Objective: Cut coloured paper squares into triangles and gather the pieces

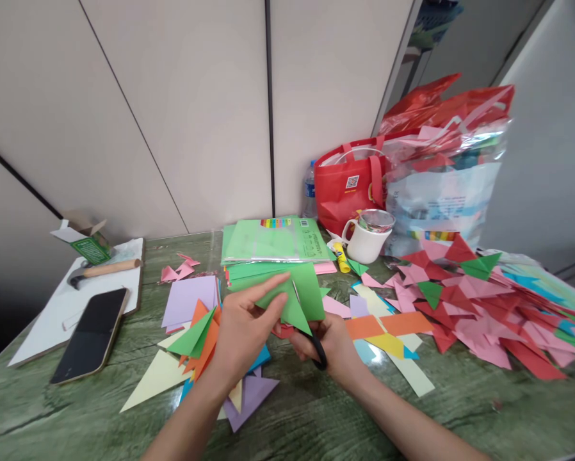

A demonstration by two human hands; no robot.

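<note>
Slippage of the green paper (312, 291) could, I judge, send a cut crooked, since my left hand (248, 312) pinches it lightly between thumb and fingers; a finger straying toward the blade could get nicked. My right hand (334, 339) is wrapped round the black-handled scissors (320, 353). The paper, bright, plain, with a triangular flap pointing near, is above the table (316, 422), nearer than the green packet (278, 240).

The green sheet (312, 288) is smooth, matt paper; the scissor blade (296, 291) looks metallic, the scissor handle (320, 353) like plastic. Glossy clear film covers the green pack (278, 240). The hammer handle (119, 267) is smooth wood, the tabletop (316, 416) polished.
</note>
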